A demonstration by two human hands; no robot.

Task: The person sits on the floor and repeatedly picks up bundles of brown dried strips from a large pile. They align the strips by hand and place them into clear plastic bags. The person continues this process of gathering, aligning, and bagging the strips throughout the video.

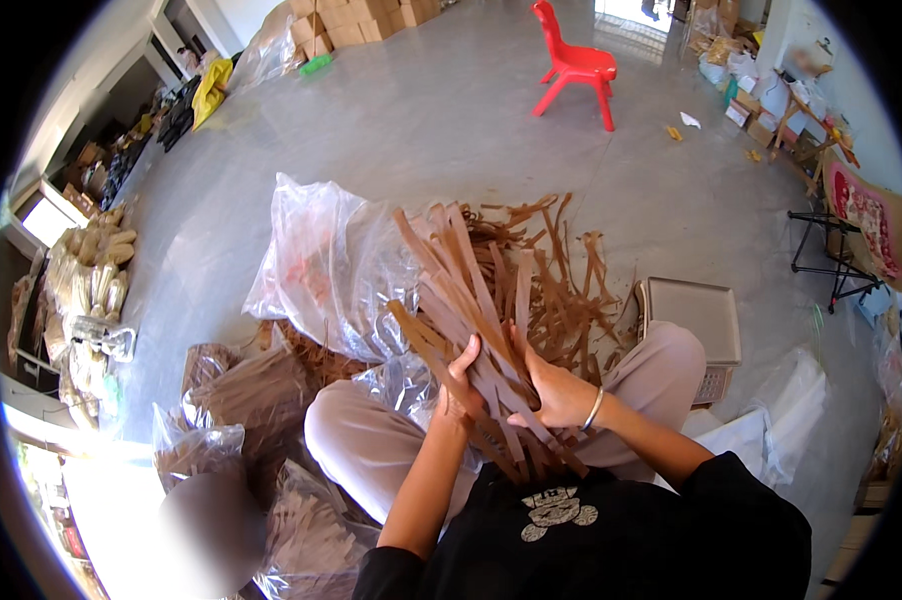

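Between my two hands, above my lap, is a loose bundle of long flat brown strips (pixel 456 285). My left hand (pixel 459 385) grips the bundle's left side with the thumb pointing up. On the other side my right hand (pixel 556 390), with a bangle at its wrist, closes around the strips. Their upper ends fan out away from me, and the lower ends hang toward my black shirt. Just beyond lies a tangled heap of brown strips (pixel 561 290) on the floor. A clear plastic bag (pixel 321 260) leans at the heap's left, with something reddish inside.
Clear bags packed with brown strips (pixel 256 390) crowd my left side. At my right stand a metal tray (pixel 691 315) and white plastic sheeting (pixel 781 410). A red chair (pixel 576 70) is farther off, a folding chair (pixel 856 230) at far right, and cardboard boxes (pixel 356 22) at the back.
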